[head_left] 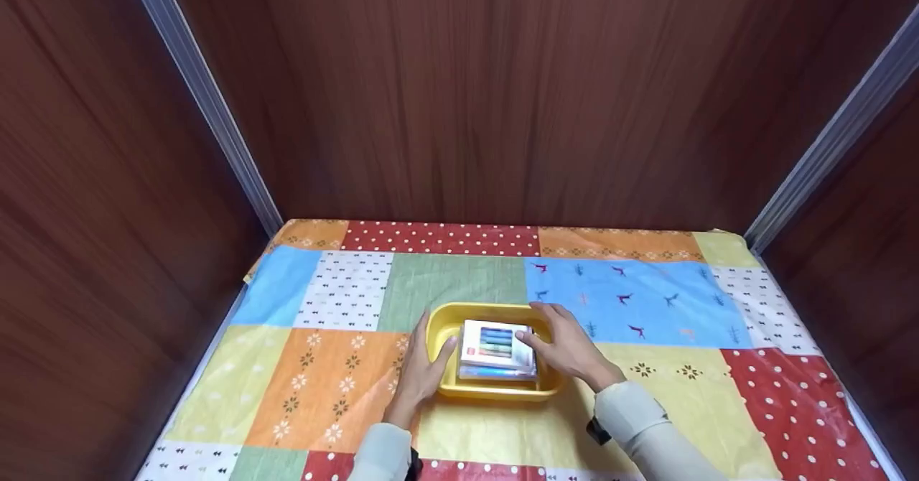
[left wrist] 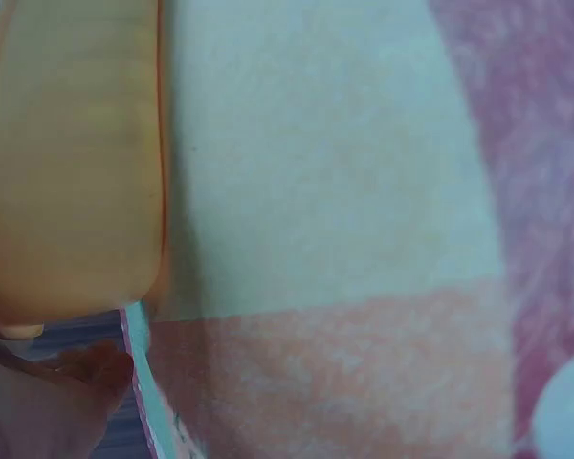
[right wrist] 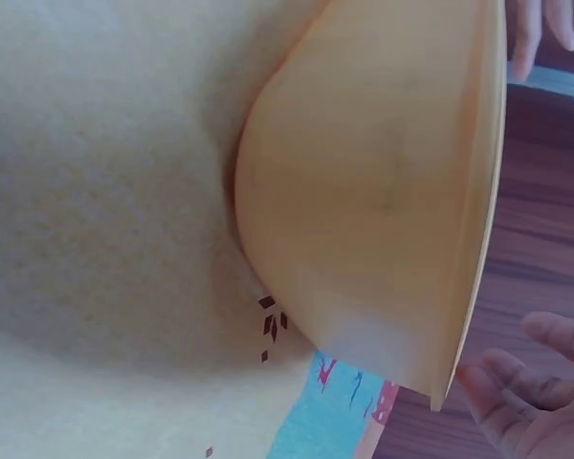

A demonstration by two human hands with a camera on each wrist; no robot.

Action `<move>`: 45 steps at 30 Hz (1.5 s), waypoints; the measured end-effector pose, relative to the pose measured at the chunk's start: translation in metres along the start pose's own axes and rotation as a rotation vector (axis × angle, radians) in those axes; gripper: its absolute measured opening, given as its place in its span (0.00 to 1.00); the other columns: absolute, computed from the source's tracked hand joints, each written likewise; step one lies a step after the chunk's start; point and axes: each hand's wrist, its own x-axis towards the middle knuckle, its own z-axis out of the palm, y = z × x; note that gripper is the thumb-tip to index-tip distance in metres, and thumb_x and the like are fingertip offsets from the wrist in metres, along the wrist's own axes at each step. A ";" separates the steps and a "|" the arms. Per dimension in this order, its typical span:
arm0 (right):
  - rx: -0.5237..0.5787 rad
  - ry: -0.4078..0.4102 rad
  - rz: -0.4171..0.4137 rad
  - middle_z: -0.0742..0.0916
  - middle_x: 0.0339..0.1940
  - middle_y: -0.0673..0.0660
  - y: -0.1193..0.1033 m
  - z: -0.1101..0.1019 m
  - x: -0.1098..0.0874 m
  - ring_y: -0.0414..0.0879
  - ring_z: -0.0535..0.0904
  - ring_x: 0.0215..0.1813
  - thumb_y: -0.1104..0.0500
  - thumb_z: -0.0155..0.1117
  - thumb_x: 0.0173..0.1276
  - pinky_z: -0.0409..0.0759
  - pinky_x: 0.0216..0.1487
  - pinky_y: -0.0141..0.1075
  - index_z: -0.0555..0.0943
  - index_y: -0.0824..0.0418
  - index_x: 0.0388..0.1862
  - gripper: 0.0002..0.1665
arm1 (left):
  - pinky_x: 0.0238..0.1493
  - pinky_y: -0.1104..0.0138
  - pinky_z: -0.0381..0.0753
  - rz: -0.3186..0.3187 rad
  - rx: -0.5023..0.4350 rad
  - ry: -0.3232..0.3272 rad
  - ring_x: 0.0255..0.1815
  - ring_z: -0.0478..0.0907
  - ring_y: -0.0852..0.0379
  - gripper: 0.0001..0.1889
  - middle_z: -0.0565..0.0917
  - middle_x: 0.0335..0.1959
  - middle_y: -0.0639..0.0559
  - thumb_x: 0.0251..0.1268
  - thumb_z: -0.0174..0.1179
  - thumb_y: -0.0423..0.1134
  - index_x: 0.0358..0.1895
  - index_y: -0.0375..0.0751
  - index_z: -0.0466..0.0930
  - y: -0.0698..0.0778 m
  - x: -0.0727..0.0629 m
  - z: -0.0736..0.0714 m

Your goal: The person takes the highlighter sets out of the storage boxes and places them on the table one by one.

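Note:
A yellow plastic tray (head_left: 495,395) with raised sides rests on the patterned cloth. Inside it lies a white box (head_left: 470,337) printed with a row of coloured pens or markers. Beside or under that box shows a clear-looking pack with blue in it (head_left: 495,372). My left hand (head_left: 422,366) is at the tray's left side, fingers straight along the outside and thumb over the rim. My right hand (head_left: 571,344) is at the right side, its fingertips by the rim and its thumb over the white box. In the right wrist view, the right fingers (right wrist: 502,397) touch or nearly touch the tray's rim.
A patchwork-print cloth (head_left: 459,273) covers the table. Dark wood-look panels (head_left: 459,108) stand behind it and on both sides, with metal strips (head_left: 208,100) at the corners. A dark band or device (head_left: 597,431) sits at the right wrist.

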 end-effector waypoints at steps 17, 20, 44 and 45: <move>-0.096 -0.164 0.014 0.80 0.67 0.59 -0.010 0.004 0.024 0.56 0.76 0.68 0.39 0.64 0.70 0.73 0.74 0.57 0.77 0.56 0.68 0.34 | 0.80 0.40 0.56 0.013 -0.014 0.054 0.81 0.56 0.35 0.39 0.58 0.81 0.37 0.72 0.59 0.46 0.81 0.45 0.53 -0.002 -0.004 0.008; -0.097 -0.171 0.000 0.80 0.69 0.60 -0.008 0.006 0.024 0.57 0.75 0.70 0.40 0.64 0.70 0.71 0.75 0.57 0.76 0.57 0.69 0.35 | 0.79 0.38 0.57 0.035 -0.002 0.045 0.81 0.56 0.33 0.37 0.58 0.80 0.33 0.72 0.59 0.45 0.80 0.44 0.55 -0.004 -0.005 0.008; -0.152 -0.271 -0.091 0.86 0.59 0.58 -0.009 0.004 0.040 0.55 0.80 0.64 0.44 0.66 0.70 0.77 0.70 0.55 0.80 0.58 0.64 0.29 | 0.75 0.40 0.66 0.004 -0.008 0.028 0.76 0.66 0.34 0.37 0.63 0.80 0.44 0.73 0.57 0.41 0.81 0.58 0.53 -0.005 -0.003 0.007; -0.152 -0.274 -0.090 0.86 0.59 0.58 -0.009 0.004 0.041 0.55 0.81 0.64 0.45 0.66 0.70 0.77 0.69 0.55 0.80 0.58 0.64 0.29 | 0.75 0.40 0.66 0.007 -0.006 0.031 0.76 0.66 0.34 0.37 0.63 0.80 0.43 0.73 0.57 0.40 0.81 0.57 0.53 -0.006 -0.003 0.006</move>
